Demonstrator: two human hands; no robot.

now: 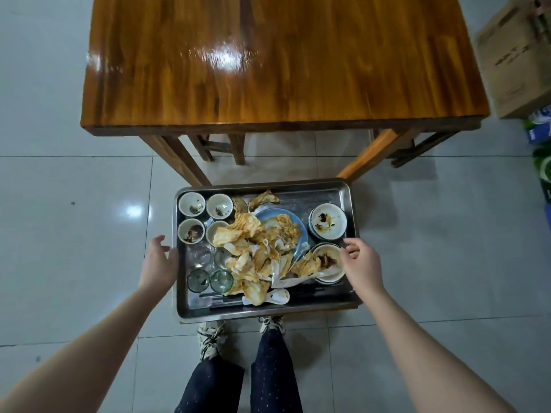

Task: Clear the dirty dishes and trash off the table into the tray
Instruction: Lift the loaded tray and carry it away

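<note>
A steel tray stands low in front of me, between my feet and the wooden table. It holds several small dirty bowls, glass cups, a blue plate, two white plates, a white spoon and a heap of stained paper napkins. My left hand is beside the tray's left rim, fingers relaxed, thumb by the edge. My right hand hovers over the tray's right side near the nearer white plate, fingers loosely curled, holding nothing.
The table top carries no dishes. Stools are tucked under it. A cardboard box and green and blue packages stand at the right edge. Grey floor tiles surround the tray. My shoes are just behind the tray.
</note>
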